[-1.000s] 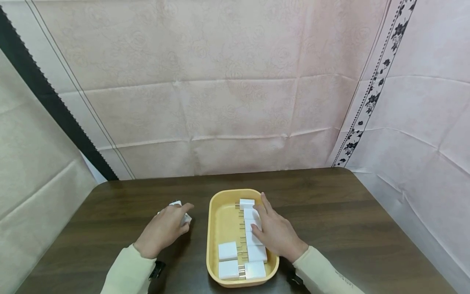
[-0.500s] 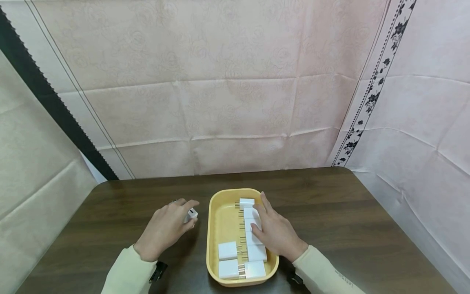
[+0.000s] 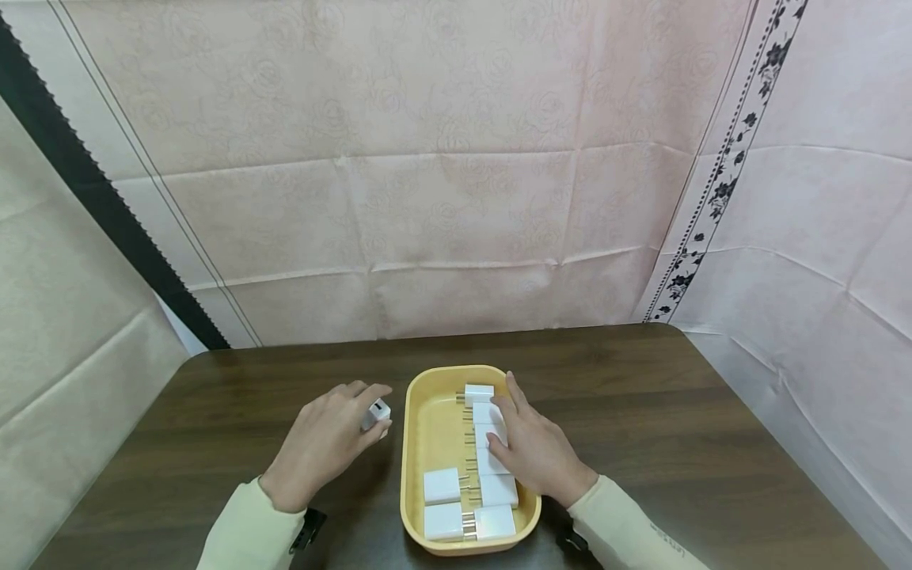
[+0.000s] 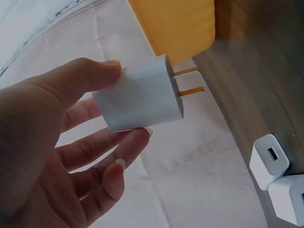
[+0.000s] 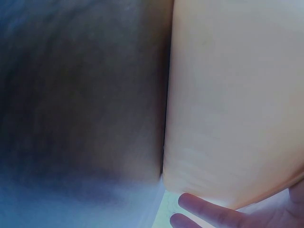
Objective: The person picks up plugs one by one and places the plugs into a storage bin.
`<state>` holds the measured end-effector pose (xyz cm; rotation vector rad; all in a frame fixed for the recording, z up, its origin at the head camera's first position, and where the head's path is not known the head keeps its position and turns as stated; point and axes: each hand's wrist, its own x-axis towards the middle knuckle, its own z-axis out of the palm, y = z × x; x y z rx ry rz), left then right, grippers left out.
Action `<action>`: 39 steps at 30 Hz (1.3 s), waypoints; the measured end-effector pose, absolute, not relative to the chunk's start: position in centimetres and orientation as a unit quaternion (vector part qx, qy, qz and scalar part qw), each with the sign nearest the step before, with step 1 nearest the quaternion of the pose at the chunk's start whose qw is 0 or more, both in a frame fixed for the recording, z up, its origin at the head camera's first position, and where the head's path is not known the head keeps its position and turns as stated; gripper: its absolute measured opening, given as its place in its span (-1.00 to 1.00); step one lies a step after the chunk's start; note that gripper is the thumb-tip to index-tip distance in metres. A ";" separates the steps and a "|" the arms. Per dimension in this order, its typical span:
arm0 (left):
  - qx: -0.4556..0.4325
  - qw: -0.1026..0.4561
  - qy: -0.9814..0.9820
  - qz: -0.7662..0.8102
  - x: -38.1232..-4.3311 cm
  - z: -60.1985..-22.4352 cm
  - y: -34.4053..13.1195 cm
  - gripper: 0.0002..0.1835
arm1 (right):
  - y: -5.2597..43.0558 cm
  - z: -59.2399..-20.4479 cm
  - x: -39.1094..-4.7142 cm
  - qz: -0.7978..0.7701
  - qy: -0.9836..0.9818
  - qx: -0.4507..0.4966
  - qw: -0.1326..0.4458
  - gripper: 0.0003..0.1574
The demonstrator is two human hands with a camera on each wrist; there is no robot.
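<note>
My left hand [image 3: 324, 439] is raised just left of the yellow tray [image 3: 420, 412], pinching a white USB wall charger [image 4: 137, 95] between thumb and fingers. Two gold prongs stick out of the charger, pointing toward the tray in the left wrist view. Across the tray's right side lies my right hand [image 3: 541, 451], its fingers fairly straight near the rim and its thumb over the chargers inside. A column of white chargers [image 3: 499, 491] runs along the tray's right side, prongs facing left, partly covered by that hand. Two more chargers [image 3: 442, 522] sit at the near left.
Below the left hand, two white chargers [image 4: 270, 161] stand on the dark wood table [image 3: 663, 443], hidden behind that hand in the head view. Light cloth [image 3: 456, 198] hangs behind the table and along both sides.
My left hand has shifted slightly to the right toward the tray, and the charger's port end now shows between finger and thumb. The right hand has stayed put.
</note>
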<state>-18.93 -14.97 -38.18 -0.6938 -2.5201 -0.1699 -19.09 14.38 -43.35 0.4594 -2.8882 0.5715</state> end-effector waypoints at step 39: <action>-0.337 0.299 -0.880 -0.152 -16.8 -36.4 -12.1 -0.62 | 14.4 -43.3 -19.1 0.192 -0.967 0.150 0.076 -0.32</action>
